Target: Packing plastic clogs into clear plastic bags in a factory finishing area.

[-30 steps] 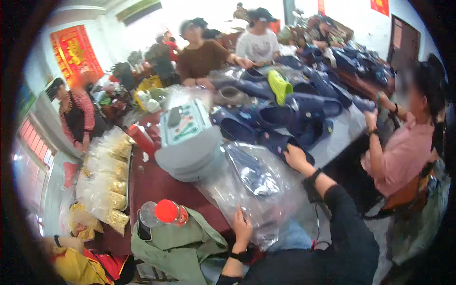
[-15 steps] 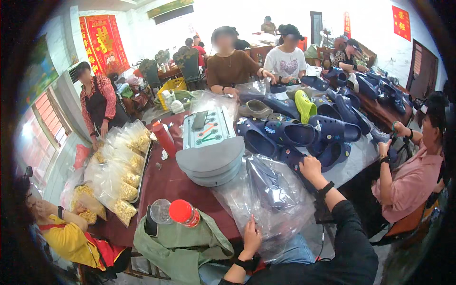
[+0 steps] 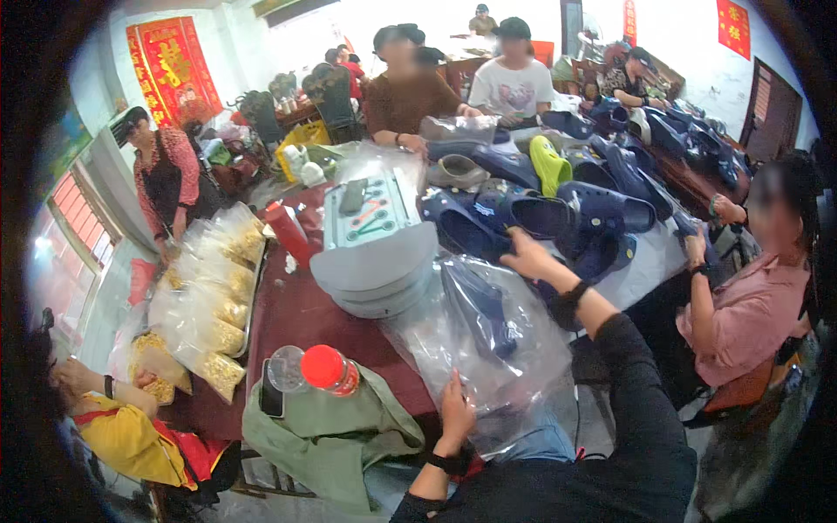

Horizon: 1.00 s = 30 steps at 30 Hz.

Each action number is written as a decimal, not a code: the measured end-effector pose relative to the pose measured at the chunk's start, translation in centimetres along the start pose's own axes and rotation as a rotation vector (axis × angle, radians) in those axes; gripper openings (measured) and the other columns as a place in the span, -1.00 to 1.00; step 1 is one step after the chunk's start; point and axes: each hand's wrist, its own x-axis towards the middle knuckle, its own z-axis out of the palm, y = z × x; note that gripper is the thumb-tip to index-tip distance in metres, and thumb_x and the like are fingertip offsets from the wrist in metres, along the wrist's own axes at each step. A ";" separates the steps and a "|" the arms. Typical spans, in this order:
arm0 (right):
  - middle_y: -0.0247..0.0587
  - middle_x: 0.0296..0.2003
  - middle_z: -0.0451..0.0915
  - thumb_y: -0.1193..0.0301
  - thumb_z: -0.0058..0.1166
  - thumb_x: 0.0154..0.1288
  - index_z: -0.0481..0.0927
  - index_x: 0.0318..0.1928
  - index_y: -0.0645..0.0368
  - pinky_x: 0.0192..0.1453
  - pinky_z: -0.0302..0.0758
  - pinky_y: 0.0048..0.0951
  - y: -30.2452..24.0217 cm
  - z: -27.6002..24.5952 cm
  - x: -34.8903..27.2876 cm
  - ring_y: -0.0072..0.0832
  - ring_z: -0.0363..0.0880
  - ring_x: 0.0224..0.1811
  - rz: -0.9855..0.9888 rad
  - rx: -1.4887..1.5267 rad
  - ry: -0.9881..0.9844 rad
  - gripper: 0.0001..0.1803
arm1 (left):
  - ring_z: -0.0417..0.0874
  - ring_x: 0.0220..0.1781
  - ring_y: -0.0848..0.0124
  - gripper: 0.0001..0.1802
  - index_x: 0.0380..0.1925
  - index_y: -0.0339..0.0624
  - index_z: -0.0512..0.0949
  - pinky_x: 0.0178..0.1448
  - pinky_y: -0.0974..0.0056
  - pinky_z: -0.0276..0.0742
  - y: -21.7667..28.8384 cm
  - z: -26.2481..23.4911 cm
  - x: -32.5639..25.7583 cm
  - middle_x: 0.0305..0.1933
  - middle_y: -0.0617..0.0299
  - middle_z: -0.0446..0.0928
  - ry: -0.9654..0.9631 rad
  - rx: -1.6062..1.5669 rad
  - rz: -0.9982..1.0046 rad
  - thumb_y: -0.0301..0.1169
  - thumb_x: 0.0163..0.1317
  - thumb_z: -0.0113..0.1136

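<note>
My left hand (image 3: 456,411) pinches the near edge of a large clear plastic bag (image 3: 536,375) in front of me. A dark blue clog (image 3: 479,305) lies inside the bag, visible through the wrinkled film. Above the bag, my right hand (image 3: 536,259) reaches out with its thumb and fingers apart. Its fingertips are at the near side of the heap, beside a dark blue clog (image 3: 466,228) and a second one (image 3: 536,213) with small charms. Whether they touch a clog I cannot tell.
Grey clog-shaped pieces (image 3: 375,270) are stacked left of the bag. A red-lidded jar (image 3: 330,370), a phone (image 3: 272,397) and a green cloth (image 3: 331,444) lie nearer. Bags of yellow pieces (image 3: 218,331) fill a tray. A lime clog (image 3: 549,166) tops the heap; co-workers sit around.
My right hand has moved left and away from me along the heap, its fingers now more spread. My left hand stays at the bag's edge. The whole view has shifted slightly.
</note>
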 end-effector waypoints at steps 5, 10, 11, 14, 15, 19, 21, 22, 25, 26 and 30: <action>0.23 0.16 0.33 0.21 0.19 0.06 0.13 0.28 0.28 0.24 0.31 -0.22 0.6 2.5 0.4 0.02 0.34 0.19 -0.044 -0.061 -0.260 -0.17 | 0.43 -0.05 0.02 -0.32 0.31 -0.36 0.09 0.07 0.14 0.34 -0.2 0.3 0.3 -0.10 -0.12 0.39 0.067 -0.005 0.093 -0.47 0.19 0.05; 0.10 0.30 0.17 0.47 0.03 0.20 0.11 0.32 0.27 0.33 0.14 -0.33 -2.7 -2.6 0.8 -0.15 0.19 0.32 -0.120 0.360 1.010 -0.32 | 0.41 -0.02 0.01 -0.32 0.30 -0.35 0.11 0.12 0.13 0.32 -0.3 -0.5 0.0 -0.07 -0.12 0.39 0.031 -0.013 0.031 -0.43 0.19 0.09; 0.05 0.27 0.21 0.49 0.00 0.21 0.15 0.29 0.28 0.31 0.15 -0.31 -3.7 -5.1 0.5 -0.18 0.23 0.28 -0.147 0.500 1.129 -0.37 | 0.42 -0.03 0.01 -0.32 0.31 -0.34 0.11 0.12 0.13 0.32 -0.3 -0.5 -0.4 -0.08 -0.11 0.39 0.015 -0.006 0.005 -0.43 0.20 0.08; 0.13 0.27 0.14 0.46 0.03 0.18 0.26 0.22 0.27 0.29 0.18 -0.21 0.2 -7.0 2.6 -0.09 0.23 0.26 -0.119 0.338 1.034 -0.43 | 0.41 0.02 0.00 -0.32 0.31 -0.34 0.11 0.16 0.12 0.30 0.0 -0.2 -0.6 -0.01 -0.14 0.38 0.009 0.000 0.025 -0.42 0.20 0.07; 0.15 0.29 0.10 0.45 0.06 0.16 0.32 0.19 0.23 0.29 0.18 -0.17 0.4 -6.9 3.3 -0.04 0.21 0.26 -0.111 0.086 0.873 -0.45 | 0.40 0.04 -0.01 -0.32 0.31 -0.33 0.11 0.17 0.11 0.30 -0.2 0.0 -0.4 0.02 -0.15 0.37 0.036 0.011 0.065 -0.42 0.20 0.07; 0.11 0.35 0.03 0.27 0.17 0.03 0.40 0.18 -0.04 0.37 -0.05 0.15 1.7 -3.7 3.0 -0.01 0.07 0.37 0.041 -0.670 0.501 -0.38 | 0.45 -0.09 0.04 -0.31 0.30 -0.35 0.11 0.06 0.15 0.36 -0.8 0.2 -0.6 -0.15 -0.10 0.40 0.031 0.045 0.063 -0.48 0.15 0.05; 0.04 0.38 -0.04 0.23 0.15 0.03 0.24 0.28 -0.11 0.39 -0.16 0.18 4.2 -3.1 4.3 0.00 -0.04 0.41 0.182 -0.519 0.385 -0.26 | 0.45 -0.10 0.06 -0.30 0.31 -0.33 0.11 0.05 0.16 0.36 -0.5 0.2 -0.6 -0.14 -0.07 0.41 0.043 0.023 0.090 -0.48 0.14 0.06; 0.01 0.38 -0.03 0.20 0.13 0.06 0.08 0.35 -0.11 0.38 -0.11 0.20 5.1 -3.0 5.0 -0.03 -0.03 0.41 0.339 -0.453 0.389 -0.17 | 0.45 -0.10 0.06 -0.30 0.31 -0.33 0.11 0.05 0.16 0.36 -0.3 0.3 -0.5 -0.14 -0.07 0.41 0.026 0.024 0.100 -0.48 0.14 0.06; 0.01 0.37 0.01 0.15 0.09 0.10 0.09 0.33 0.02 0.33 0.01 0.21 8.9 -4.4 6.0 -0.08 0.02 0.40 0.480 -0.324 0.786 -0.20 | 0.45 -0.10 0.08 -0.29 0.31 -0.34 0.10 0.05 0.17 0.36 0.4 -0.2 -0.4 -0.13 -0.05 0.41 0.036 0.035 0.115 -0.48 0.14 0.06; 0.00 0.37 0.02 0.16 0.10 0.09 0.11 0.32 0.05 0.34 0.00 0.21 9.0 -5.2 5.9 -0.08 0.02 0.40 0.506 -0.314 0.852 -0.21 | 0.45 -0.09 0.08 -0.29 0.32 -0.34 0.10 0.05 0.17 0.36 0.3 -0.4 -0.5 -0.12 -0.05 0.40 0.034 0.017 0.091 -0.48 0.14 0.06; 0.11 0.35 0.02 0.19 0.12 0.07 0.11 0.31 0.10 0.35 -0.01 0.16 11.5 -8.6 3.5 -0.06 0.02 0.39 0.635 -0.410 0.917 -0.20 | 0.45 -0.07 0.07 -0.30 0.32 -0.34 0.10 0.05 0.17 0.36 0.2 -0.1 -0.5 -0.11 -0.07 0.40 0.039 0.004 0.065 -0.48 0.15 0.06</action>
